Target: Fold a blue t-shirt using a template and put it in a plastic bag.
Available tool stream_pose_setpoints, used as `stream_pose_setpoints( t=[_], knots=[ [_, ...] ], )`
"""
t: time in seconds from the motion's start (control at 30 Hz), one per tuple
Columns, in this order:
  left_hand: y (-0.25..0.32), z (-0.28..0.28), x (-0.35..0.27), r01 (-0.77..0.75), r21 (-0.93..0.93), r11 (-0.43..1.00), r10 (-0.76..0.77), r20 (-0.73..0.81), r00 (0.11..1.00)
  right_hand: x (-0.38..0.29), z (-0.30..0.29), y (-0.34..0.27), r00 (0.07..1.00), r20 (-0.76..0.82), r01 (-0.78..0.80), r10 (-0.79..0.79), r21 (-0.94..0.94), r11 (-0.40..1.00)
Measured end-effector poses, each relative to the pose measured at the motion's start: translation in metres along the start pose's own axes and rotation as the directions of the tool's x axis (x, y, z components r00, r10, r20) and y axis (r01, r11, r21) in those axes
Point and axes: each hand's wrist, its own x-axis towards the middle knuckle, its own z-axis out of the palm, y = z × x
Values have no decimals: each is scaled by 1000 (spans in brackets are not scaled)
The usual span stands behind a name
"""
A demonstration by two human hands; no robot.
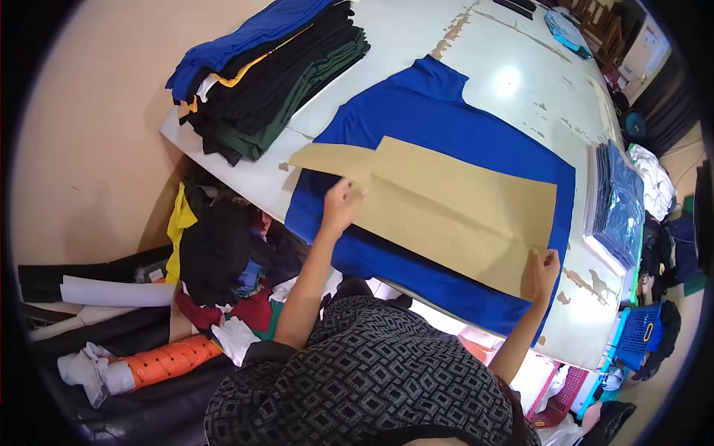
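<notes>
A T-shaped sheet of tan cardboard (452,206) is held between my two hands over a blue shirt (413,114). My left hand (341,207) grips its near edge, by the notch where the narrower left part meets the wide panel. At the near right corner, my right hand (544,273) pinches the sheet. Faint creases run across the panel. The shirt lies spread on the white table, one sleeve pointing away from me, and its near edge hangs over the table's side. The sheet hides the shirt's middle.
A stack of folded dark garments (279,83) sits at the table's (502,117) far left. Plastic-bagged garments (616,206) lie at the right edge. Heaped clothes (217,251) and an orange-wrapped roll (173,362) are at left, below the table; a blue plastic basket (638,334) stands at right.
</notes>
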Motion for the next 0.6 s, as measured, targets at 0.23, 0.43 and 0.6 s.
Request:
stream_pose_setpoints(
  t=[0.23, 0.43, 0.6],
  knots=[
    [44, -103, 94, 7, -32, 999, -4, 111, 994, -36, 83, -92, 996, -93, 2, 17, 200, 980],
    [1, -166, 183, 73, 224, 972, -119, 200, 973, -15, 188, -103, 993, -119, 18, -11, 60, 998],
    [-38, -166, 203, 210, 193, 959, -252, 232, 939, -15, 211, -102, 992, -125, -35, 22, -106, 994]
  ],
)
